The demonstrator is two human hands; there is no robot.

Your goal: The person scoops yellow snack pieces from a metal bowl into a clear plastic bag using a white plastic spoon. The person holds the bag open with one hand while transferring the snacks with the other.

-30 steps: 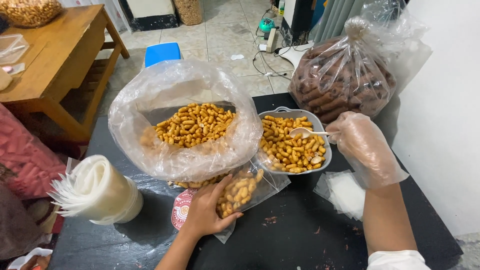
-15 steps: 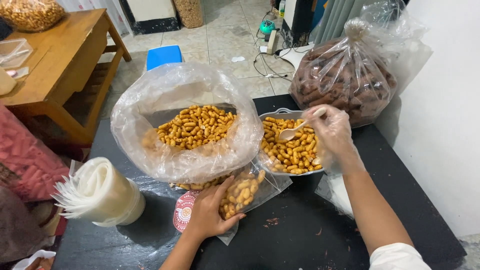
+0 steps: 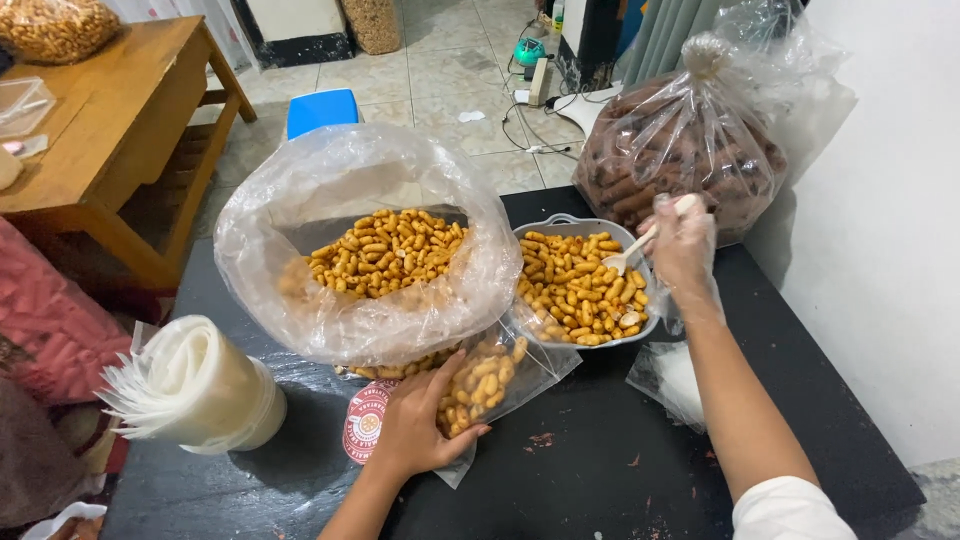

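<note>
Fingers of left hand [image 3: 415, 430] clamped on crinkly clear pouch [image 3: 490, 375] of nuts; gloved right hand [image 3: 682, 245] gripping pale spoon [image 3: 635, 248] over grey tray [image 3: 585, 228].

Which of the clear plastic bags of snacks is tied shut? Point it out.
The clear plastic bag of dark brown sticks at the table's far right, knotted at its top. The large bag of yellow snacks gapes open, as does the small pouch.

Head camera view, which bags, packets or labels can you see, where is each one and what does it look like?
Small clear pouch: under left hand, part-filled with orange snacks.
Round label: on that pouch, red and white.
Big clear bag: table centre, open, same snacks.
Tied clear bag: far right, brown sticks.
Right hand: plastic-gloved, holding a spoon.
</note>
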